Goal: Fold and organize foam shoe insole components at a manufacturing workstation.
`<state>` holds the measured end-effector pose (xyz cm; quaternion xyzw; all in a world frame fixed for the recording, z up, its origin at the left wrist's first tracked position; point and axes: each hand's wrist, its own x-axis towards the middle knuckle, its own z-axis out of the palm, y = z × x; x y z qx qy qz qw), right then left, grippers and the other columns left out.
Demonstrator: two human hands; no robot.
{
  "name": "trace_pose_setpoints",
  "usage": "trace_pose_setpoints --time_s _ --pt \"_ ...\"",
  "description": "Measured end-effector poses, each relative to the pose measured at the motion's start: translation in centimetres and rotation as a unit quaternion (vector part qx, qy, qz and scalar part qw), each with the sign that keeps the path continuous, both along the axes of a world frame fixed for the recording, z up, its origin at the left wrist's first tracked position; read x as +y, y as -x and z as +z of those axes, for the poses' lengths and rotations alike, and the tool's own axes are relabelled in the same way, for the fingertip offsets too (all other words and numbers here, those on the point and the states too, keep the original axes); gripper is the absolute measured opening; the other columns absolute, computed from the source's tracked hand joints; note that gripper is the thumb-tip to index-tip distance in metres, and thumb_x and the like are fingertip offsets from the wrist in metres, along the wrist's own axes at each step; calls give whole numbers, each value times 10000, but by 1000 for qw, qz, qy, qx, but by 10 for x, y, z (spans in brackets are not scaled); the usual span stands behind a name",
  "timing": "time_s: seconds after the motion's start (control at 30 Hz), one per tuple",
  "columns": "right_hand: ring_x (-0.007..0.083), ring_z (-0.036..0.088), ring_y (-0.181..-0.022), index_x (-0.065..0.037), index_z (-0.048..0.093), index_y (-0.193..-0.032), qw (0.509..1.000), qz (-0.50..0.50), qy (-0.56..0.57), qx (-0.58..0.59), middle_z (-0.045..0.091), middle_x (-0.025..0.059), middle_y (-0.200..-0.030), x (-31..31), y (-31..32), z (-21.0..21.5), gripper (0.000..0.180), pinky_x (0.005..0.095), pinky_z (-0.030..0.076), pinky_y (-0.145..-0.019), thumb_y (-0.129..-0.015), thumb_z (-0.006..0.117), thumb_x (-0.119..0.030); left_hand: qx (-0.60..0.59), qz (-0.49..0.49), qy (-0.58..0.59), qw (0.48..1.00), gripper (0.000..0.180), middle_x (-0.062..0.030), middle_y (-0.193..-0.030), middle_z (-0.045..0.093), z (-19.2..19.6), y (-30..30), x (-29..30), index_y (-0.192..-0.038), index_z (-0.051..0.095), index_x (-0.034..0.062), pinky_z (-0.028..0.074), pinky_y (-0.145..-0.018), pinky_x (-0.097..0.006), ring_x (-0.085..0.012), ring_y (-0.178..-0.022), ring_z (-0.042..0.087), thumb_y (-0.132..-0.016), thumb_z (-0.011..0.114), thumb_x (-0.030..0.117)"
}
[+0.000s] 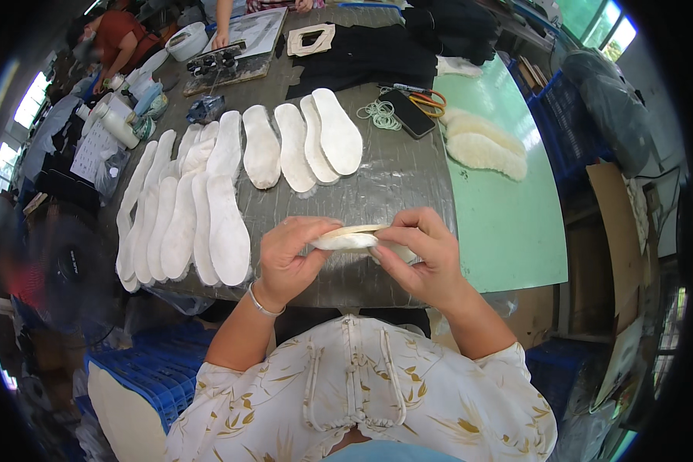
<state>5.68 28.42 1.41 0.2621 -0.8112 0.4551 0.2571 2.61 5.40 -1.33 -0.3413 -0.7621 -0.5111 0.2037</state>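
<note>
Above the near edge of the dark table, a white insole (346, 242) is held up almost edge-on, a cream layer showing along its top. My left hand (289, 254) pinches one end between thumb and fingers. At the other end, my right hand (427, 258) grips it the same way. Part of the insole is hidden behind my right fingers. White insoles (228, 231) lie in overlapping rows left of my hands. Farther back, several more insoles (337, 132) lie side by side.
Fleecy insole pieces (485, 150) rest on the green board (508, 246) at right. Scissors (427, 100), a black phone (406, 114) and pale cords (380, 115) lie nearby. Black cloth (354, 58) covers the back. Across the table is another person's hand (221, 38). A blue crate (150, 369) stands lower left.
</note>
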Motion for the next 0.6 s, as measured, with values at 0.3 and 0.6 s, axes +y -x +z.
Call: trace_pose_setpoints --time_s 0.3,0.6 --pt "251 639 -741 -50 711 -928 1000 -17 -20 16 671 86 -862 -7 10 20 180 346 497 -654 -766 787 -33 22 45 -8 999 274 -132 -966 746 18 0 6 -1028 716 4 560 -742 -314 -254 -839 725 -763 757 -50" --pt "251 632 -784 -64 714 -964 998 24 -53 0 660 76 -877 -8 18 26 215 354 474 -693 -762 777 -26 21 52 -38 998 294 -122 -984 748 18 4 8 -1046 721 18 566 -743 -313 -251 -849 729 -762 761 -47"
